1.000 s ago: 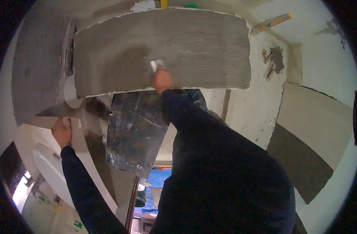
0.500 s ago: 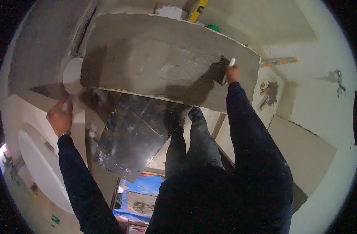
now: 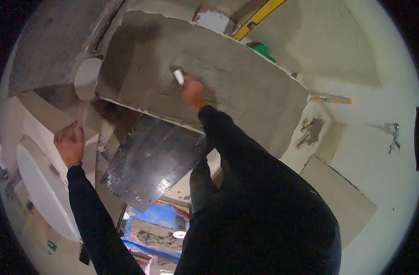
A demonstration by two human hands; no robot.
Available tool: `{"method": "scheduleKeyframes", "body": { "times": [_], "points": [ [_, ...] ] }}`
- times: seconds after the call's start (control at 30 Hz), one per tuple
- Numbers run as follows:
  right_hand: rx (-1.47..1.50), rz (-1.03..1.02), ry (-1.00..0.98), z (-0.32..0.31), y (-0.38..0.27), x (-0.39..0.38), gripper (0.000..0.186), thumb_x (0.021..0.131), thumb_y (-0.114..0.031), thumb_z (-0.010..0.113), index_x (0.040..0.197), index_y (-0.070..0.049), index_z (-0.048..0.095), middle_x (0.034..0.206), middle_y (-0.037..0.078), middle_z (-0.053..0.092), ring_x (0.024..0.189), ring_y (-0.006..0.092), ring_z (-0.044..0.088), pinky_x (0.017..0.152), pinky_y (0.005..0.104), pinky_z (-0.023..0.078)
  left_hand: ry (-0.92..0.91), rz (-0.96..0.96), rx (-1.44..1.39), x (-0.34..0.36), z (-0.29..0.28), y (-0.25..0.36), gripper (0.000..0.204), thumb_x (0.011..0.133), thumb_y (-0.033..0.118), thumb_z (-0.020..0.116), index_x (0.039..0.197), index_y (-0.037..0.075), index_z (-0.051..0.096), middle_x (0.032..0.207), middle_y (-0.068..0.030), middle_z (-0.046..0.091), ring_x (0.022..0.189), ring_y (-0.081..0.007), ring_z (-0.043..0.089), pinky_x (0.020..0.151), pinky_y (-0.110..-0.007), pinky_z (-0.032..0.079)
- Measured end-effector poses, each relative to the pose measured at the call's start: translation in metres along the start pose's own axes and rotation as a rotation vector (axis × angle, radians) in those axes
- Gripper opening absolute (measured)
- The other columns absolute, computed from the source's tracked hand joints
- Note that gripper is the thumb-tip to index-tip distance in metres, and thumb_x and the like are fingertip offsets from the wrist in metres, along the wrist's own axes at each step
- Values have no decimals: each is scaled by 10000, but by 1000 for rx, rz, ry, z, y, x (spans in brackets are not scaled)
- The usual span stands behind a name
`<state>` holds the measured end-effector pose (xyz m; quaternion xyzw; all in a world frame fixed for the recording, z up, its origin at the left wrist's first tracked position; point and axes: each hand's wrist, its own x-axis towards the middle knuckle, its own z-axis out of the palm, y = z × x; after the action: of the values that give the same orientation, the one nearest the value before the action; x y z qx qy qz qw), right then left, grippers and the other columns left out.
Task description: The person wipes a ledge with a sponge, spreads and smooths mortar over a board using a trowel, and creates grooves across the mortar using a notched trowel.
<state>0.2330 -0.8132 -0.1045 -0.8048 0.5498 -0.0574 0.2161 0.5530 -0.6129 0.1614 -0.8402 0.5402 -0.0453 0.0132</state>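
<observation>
A grey, mortar-coated slab (image 3: 260, 107) stretches across the upper middle, its surface streaked and partly damp. My right hand (image 3: 194, 93) is closed round the white handle of a trowel (image 3: 178, 77) over the slab's middle; the hand and shadow mostly hide its blade. At the left, my left hand (image 3: 69, 143) is raised with its fingers bent together. Something pale shows at its fingertips, too blurred to name. Just beyond that hand is a white round disc (image 3: 87, 80), beside the slab's left end.
A dark, scuffed board (image 3: 157, 153) slopes below the slab. White oval basin (image 3: 44, 188) at left. A yellow spirit level (image 3: 260, 18) and green object (image 3: 263, 51) lie behind; another level (image 3: 331, 99) is at right. Wall tap (image 3: 395, 137); blue sheet (image 3: 157, 214) below.
My right hand has swept the trowel leftward from the slab's right end to its middle. My left hand stays about where it was. The whole view has turned slightly.
</observation>
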Motion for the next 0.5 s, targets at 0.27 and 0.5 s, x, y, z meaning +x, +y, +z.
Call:
{"method": "scheduleKeyframes", "body": {
  "times": [0.27,0.5],
  "points": [
    [235,497,191,-139,232,21,431,721,-295,702,1017,4,609,876,192,649,795,341,635,684,430,500,47,35,79,2,-4,5,214,812,273,622,938,113,690,918,-64,673,884,-240,598,931,-396,368],
    [-75,507,140,-86,194,87,486,751,-416,654,1035,-30,569,946,197,634,870,344,622,725,451,492,-35,-9,23,0,-9,3,214,808,270,623,944,117,682,923,-59,673,893,-237,595,932,-400,366]
  ]
}}
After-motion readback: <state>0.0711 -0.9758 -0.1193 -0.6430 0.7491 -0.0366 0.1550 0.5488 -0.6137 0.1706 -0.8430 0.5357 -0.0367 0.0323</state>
